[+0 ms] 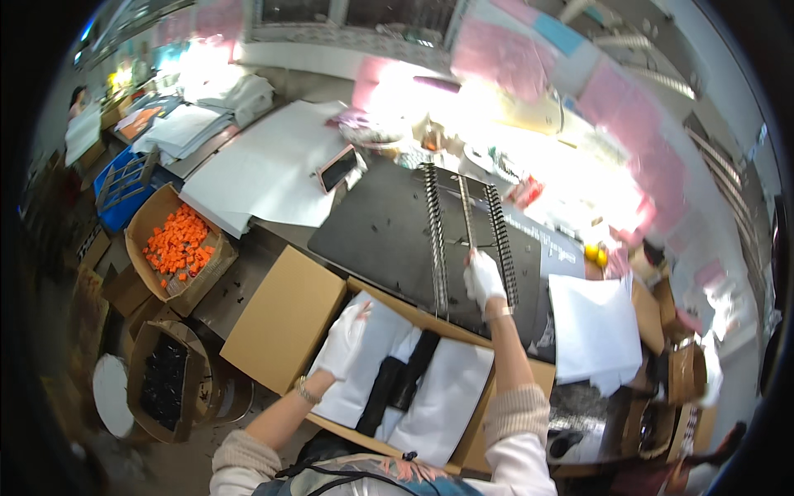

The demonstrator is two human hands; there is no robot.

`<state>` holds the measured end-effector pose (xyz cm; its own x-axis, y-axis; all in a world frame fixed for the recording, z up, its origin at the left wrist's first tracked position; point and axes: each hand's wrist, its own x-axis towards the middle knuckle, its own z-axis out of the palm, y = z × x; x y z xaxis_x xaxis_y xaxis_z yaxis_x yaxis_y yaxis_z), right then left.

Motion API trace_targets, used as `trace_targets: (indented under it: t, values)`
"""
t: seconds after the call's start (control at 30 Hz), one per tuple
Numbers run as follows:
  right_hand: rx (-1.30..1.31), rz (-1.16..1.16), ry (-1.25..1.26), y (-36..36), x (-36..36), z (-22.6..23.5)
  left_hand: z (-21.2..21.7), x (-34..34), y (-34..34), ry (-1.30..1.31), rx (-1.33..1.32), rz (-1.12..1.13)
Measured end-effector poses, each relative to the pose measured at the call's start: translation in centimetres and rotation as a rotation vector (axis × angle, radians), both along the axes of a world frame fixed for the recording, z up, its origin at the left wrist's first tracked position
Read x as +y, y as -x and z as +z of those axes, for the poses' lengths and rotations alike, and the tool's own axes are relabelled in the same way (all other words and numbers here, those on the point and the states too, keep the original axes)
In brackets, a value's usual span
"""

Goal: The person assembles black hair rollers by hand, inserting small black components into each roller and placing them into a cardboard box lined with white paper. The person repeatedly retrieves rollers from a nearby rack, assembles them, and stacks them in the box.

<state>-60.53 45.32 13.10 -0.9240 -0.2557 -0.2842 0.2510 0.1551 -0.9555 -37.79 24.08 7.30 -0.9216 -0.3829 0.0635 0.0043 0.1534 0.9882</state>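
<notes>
My right hand (484,281), in a white glove, is closed on the near end of a narrow metal bar (468,207). That bar lies lengthwise between two dark toothed strips (436,240) (499,236) on a black mat (372,223). My left hand (343,339), also gloved, hovers over the left side of an open cardboard box (285,314). Its fingers point away from me, loosely extended, and nothing shows in them. White sheets (442,397) line the box, and dark bundled pieces (397,380) lie across its middle.
To the left stand a carton of small orange parts (178,244) and another of black parts (169,380). A phone (339,169) rests at the mat's far left, by large white sheets (265,165). More white paper (594,326) lies right of the mat, near several cartons.
</notes>
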Motion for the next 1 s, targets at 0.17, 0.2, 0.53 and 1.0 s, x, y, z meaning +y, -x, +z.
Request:
trace_targets:
  t: [0.17, 0.2, 0.53, 1.0]
  values:
    - [0.607, 0.187, 0.007, -6.2, -3.9, 3.8, 7.2, -1.3, 9.2, -1.346, 0.245, -0.617]
    - [0.682, 0.205, -0.064, -6.5, -4.5, 4.5, 8.3, -1.4, 9.7, -1.376, 0.393, -0.732]
    - [0.897, 0.558, -0.482, -5.1, -5.3, 25.1, 8.4, 2.7, 11.1, -0.331, 0.129, 0.115]
    - [1.029, 0.514, -1.074, -1.2, -14.8, 22.3, 6.9, 1.4, 13.1, -0.162, 0.054, 0.113]
